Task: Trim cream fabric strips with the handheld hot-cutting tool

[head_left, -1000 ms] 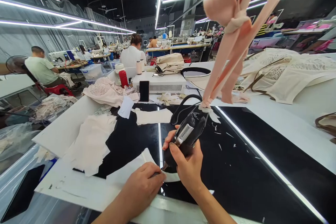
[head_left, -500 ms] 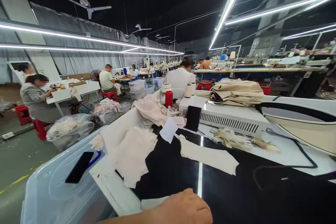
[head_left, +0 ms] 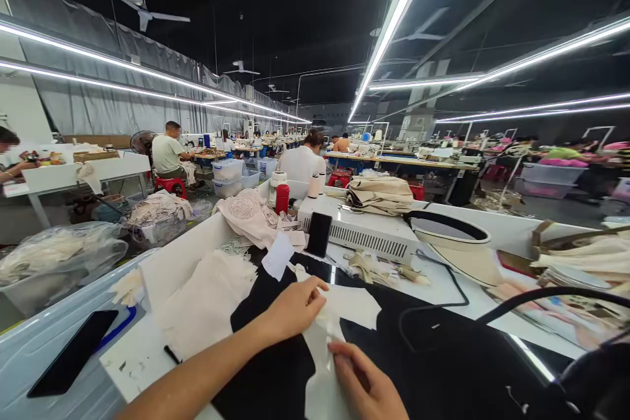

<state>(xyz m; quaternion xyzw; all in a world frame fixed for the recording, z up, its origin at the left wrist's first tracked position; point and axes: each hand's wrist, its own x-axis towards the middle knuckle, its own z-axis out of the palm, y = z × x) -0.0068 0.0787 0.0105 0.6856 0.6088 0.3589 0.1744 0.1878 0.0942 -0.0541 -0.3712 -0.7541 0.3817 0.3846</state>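
Observation:
My left hand [head_left: 294, 308] reaches over the black work surface [head_left: 268, 367], its fingers bent, with a gap between thumb and forefinger. It rests over the upper end of a pale, narrow piece [head_left: 319, 364]. Close to the front edge, my right hand [head_left: 367, 380] has its fingertips on the right edge of that piece, in a pinch. Partly beneath my left fingers, a cream fabric piece [head_left: 357, 305] extends right. A stack of cream cut pieces [head_left: 207, 302] lies left of my left arm. Just beyond my left hand is a white paper [head_left: 278, 255].
A black phone [head_left: 319, 235] leans on a white vented box [head_left: 364, 226] bearing folded beige fabric [head_left: 378, 192]. A red thread cone [head_left: 282, 198] stands behind. Another phone [head_left: 73, 351] lies on a blue lid at left. A black cable curves at right. A person in white [head_left: 301, 163] sits ahead.
The view has swung right. My left hand has moved forward onto the pale pieces, and my right hand has come into view. The narrow pale piece now lies between them.

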